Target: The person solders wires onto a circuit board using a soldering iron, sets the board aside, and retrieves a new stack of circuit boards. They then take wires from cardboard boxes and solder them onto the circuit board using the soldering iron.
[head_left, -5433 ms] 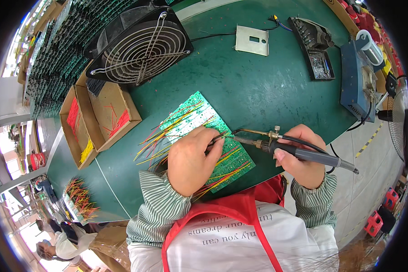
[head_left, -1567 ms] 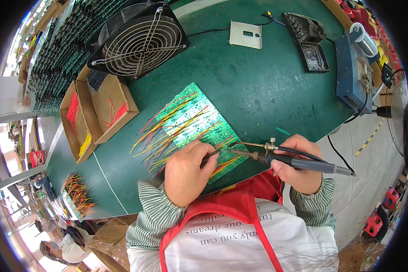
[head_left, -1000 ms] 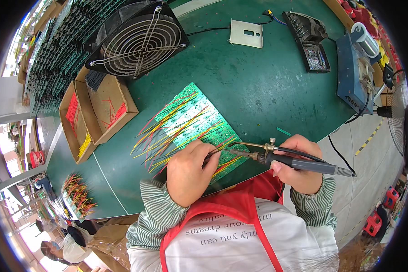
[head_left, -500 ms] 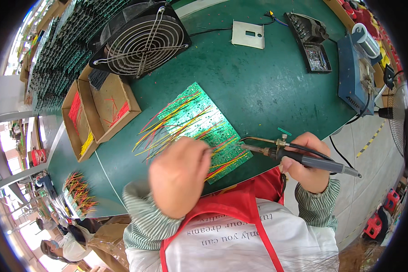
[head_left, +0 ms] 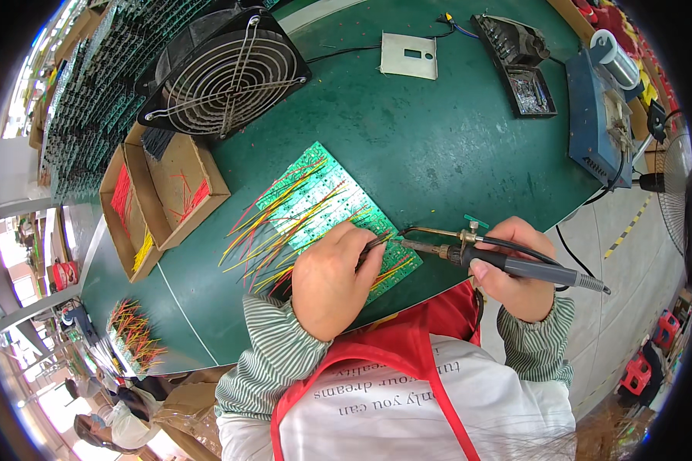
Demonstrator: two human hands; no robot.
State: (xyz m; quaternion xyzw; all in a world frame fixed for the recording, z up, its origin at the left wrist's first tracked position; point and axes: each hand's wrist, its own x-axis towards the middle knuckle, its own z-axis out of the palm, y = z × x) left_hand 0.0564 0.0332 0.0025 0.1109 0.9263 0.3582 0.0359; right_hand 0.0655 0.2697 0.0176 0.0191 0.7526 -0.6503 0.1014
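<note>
Gripped the iron in a closed right hand, pointed it at the board lying on the counter, and pinched dark wires there with a nearly closed left hand.

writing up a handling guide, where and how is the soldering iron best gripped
Probably by its thick dark handle, coming from the right: the slim metal barrel points left toward the green circuit board, while the handle extends right, where the right hand holds it.

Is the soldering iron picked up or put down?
Picked up: the right hand grips the soldering iron, pointing it at the circuit board.
</note>
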